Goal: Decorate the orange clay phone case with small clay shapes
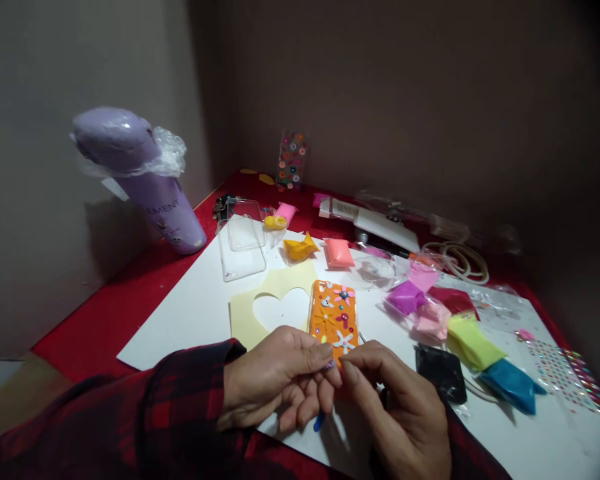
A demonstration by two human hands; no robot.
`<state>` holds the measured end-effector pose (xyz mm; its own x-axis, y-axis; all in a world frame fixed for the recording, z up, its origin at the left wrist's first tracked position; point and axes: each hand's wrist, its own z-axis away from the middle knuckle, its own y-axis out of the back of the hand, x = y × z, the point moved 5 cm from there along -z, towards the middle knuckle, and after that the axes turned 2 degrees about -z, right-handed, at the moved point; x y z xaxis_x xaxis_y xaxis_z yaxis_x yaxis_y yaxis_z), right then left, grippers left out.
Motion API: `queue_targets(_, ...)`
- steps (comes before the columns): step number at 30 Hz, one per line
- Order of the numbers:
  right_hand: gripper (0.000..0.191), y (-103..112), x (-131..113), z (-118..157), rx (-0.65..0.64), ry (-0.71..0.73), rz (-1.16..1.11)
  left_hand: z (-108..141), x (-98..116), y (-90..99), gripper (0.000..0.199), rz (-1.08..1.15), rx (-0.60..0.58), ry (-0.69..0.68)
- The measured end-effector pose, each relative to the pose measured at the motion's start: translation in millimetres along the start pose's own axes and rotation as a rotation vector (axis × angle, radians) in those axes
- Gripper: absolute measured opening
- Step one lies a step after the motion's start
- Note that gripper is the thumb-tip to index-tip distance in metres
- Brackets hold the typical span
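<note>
My left hand [285, 377] is closed in a pinch, with a tiny purplish piece between thumb and fingers. Beside it on the right, my right hand [400, 407] has thumb and forefinger pressed together close to that piece; what they hold, if anything, is too small to name. Just beyond both hands lies an orange phone case [334, 313] decorated with small flowers, its lower end partly hidden by them. A blue stick-like item [319, 421] shows below my left fingers. Left of the case is a pale yellow sheet [243, 313] with a heart-shaped cut-out.
Clear cases [243, 257] lie at the back left of the white board [180, 320]. A purple bottle [165, 207] leans beyond them. Orange [300, 248], coral [339, 254], lime [475, 342] and blue [514, 385] clay packs, a black pack [441, 373] and gem sheets [555, 370] lie around.
</note>
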<state>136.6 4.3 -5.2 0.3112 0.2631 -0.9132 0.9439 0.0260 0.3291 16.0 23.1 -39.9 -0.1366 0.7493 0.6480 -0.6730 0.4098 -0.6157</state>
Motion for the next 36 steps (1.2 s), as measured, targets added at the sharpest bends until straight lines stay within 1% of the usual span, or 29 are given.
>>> queue_targets(2, 0.015, 0.7, 3.1, 0.0, -0.003, -0.044, -0.033, 0.5, 1.0, -0.4, 0.03, 0.05, 0.009, 0.002)
queue_targets(4, 0.012, 0.1, 4.6, -0.5, -0.014, -0.045, -0.046, 1.0, 2.2, -0.9, 0.031, 0.044, 0.022, 0.0)
queue_targets(6, 0.011, -1.7, 4.2, -1.1, -0.035, -0.014, -0.059, 1.2, 2.8, -1.0, 0.034, 0.008, 0.042, -0.002)
queue_targets(12, 0.019, -5.0, -1.3, -1.0, -0.073, 0.098, -0.035, -0.2, 2.7, 1.7, 0.042, -0.134, 0.1, -0.047)
queue_targets(14, 0.017, -4.2, -3.1, 0.0, -0.066, 0.14, -0.02, 0.1, 3.8, 1.1, 0.044, -0.186, 0.107, -0.054)
queue_targets(16, 0.014, -4.0, -2.2, 1.1, -0.072, 0.138, 0.0, 1.5, 5.7, -0.4, 0.046, -0.25, 0.12, -0.053)
queue_targets(20, 0.011, -4.9, 2.8, 1.8, -0.09, 0.044, 0.0, 6.7, 10.3, -2.5, 0.048, -0.42, 0.183, -0.081)
queue_targets(22, 0.014, -5.4, 5.7, 0.9, -0.086, -0.042, -0.051, 10.0, 13.6, -0.6, 0.047, -0.496, 0.265, -0.147)
queue_targets(24, 0.017, -6.5, 8.9, -0.1, -0.084, -0.146, -0.119, 12.8, 16.2, 1.7, 0.042, -0.51, 0.34, -0.213)
queue_targets(25, 0.019, -7.0, 9.9, -0.5, -0.081, -0.187, -0.156, 13.3, 16.6, 2.1, 0.037, -0.492, 0.352, -0.23)
queue_targets(27, 0.021, -7.7, 11.6, -1.2, -0.067, -0.249, -0.212, 12.3, 15.6, 1.8, 0.028, -0.44, 0.335, -0.216)
queue_targets(30, 0.022, -8.4, 15.1, -1.7, -0.034, -0.318, -0.286, 9.6, 14.9, 1.2, 0.023, -0.404, 0.323, -0.182)
queue_targets(33, 0.024, -13.0, 19.7, -1.3, -0.07, -0.395, -0.383, 8.2, 15.3, 0.0, 0.021, -0.353, 0.315, -0.183)
queue_targets(35, 0.026, -15.0, 20.7, -1.0, -0.096, -0.41, -0.4, 8.3, 15.9, -0.7, 0.019, -0.327, 0.323, -0.182)
queue_targets(36, 0.026, -13.8, 20.3, -1.2, -0.081, -0.398, -0.376, 8.7, 16.8, -0.6, 0.018, -0.321, 0.336, -0.181)
